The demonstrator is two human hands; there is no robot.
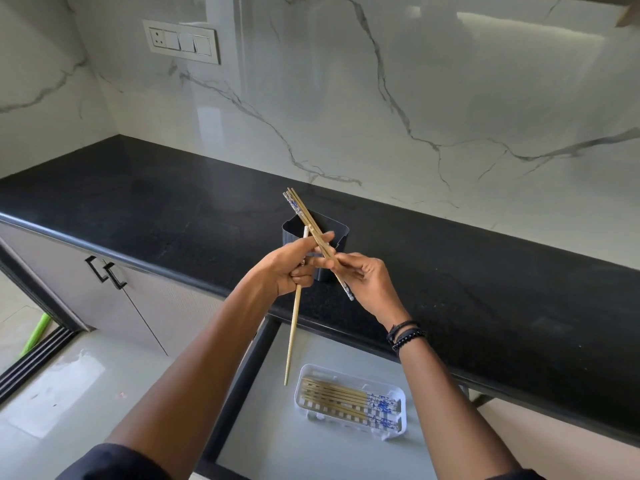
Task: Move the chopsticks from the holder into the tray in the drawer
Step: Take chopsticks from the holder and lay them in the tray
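Holder, dark and square-mouthed, stood on the black countertop at 12 o'clock of the hands. Its front wall was mostly hidden behind them, and its inside was too dark to tell if anything was in it.

Left hand was curled round a single chopstick, which hung toward 6 o'clock with its tip near the drawer's left edge. Its forefinger reached out straight to touch the bundle.

Right hand pinched the bundle of chopsticks between thumb and fingertips. The bundle slanted from 11 to 5 o'clock in front of the holder, with blue-and-white patterned ends at both tips. Sticks overlapped, so the count was unreadable.

Tray, white and slotted, sat on the pale floor of the open drawer at 6 o'clock of the hands. A row of laid chopsticks lay flat in it, patterned ends toward 3 o'clock. The right forearm hid the drawer's right side, and dark sleeves were cut off at the bottom edge. Black bracelets were on the right wrist.

Wall was white marble with grey veins, with a switch plate at 11 o'clock. Cabinet doors had black handles at 9 o'clock. A green object at 8 o'clock showed only in part
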